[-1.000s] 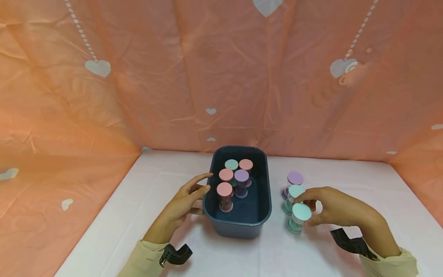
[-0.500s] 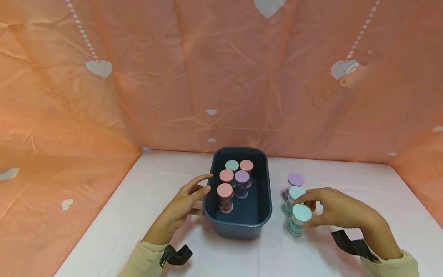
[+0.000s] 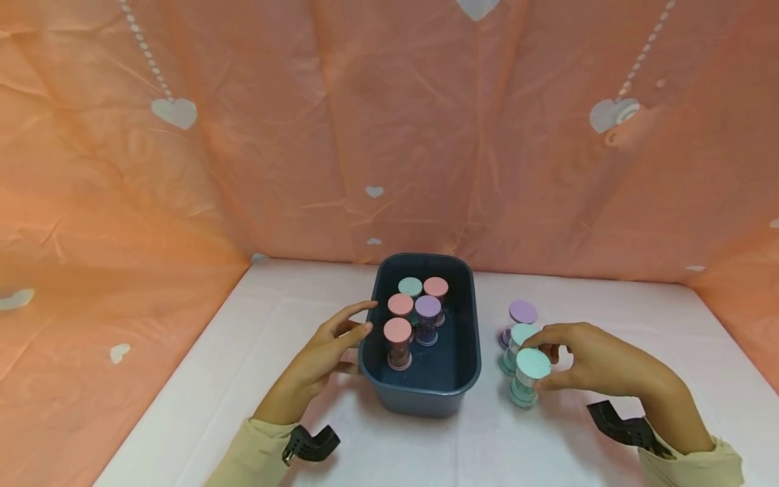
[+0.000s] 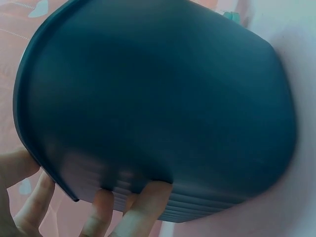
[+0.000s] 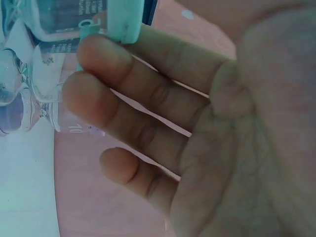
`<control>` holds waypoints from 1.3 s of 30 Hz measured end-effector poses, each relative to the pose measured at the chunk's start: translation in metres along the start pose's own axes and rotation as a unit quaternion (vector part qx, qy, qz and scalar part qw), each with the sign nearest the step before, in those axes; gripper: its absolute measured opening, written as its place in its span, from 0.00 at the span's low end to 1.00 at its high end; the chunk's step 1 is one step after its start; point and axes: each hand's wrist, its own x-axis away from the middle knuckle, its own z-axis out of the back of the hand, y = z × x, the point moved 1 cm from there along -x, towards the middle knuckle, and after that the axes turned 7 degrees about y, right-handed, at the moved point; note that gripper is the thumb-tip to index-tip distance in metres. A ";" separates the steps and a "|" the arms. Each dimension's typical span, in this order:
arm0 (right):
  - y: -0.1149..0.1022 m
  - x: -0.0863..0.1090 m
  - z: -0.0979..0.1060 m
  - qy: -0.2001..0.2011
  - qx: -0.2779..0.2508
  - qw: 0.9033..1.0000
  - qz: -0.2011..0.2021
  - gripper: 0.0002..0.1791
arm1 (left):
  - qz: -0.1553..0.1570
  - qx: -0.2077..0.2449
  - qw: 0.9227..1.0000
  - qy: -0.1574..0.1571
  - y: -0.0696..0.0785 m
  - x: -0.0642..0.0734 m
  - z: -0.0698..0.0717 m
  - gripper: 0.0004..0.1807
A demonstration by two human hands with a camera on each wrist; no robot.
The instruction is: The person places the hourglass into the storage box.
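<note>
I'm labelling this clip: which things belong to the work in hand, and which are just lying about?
Likely part of the job:
near mint hourglass, right fingers on it
second mint hourglass
loose purple hourglass
dark bin, left fingers against it
five hourglasses inside it

Just there:
orange heart-printed sheet
white table covering

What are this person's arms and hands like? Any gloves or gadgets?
The left hand and right hand are bare, no gloves visible. Pale beige cloth sleeves end near the wrists, each bearing a curved black band; no cables show.
</note>
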 end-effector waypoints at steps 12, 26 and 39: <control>-0.001 0.001 -0.001 0.054 0.002 0.998 0.029 0.19 | 0.006 0.000 1.000 0.006 0.002 0.000 -0.001 0.25; -0.006 0.000 0.001 0.089 -0.015 0.995 0.047 0.21 | 0.002 -0.009 1.000 0.004 0.002 0.001 -0.001 0.26; -0.014 -0.003 0.000 0.152 -0.047 0.985 0.067 0.26 | 0.002 -0.005 1.000 -0.002 0.002 0.001 0.000 0.27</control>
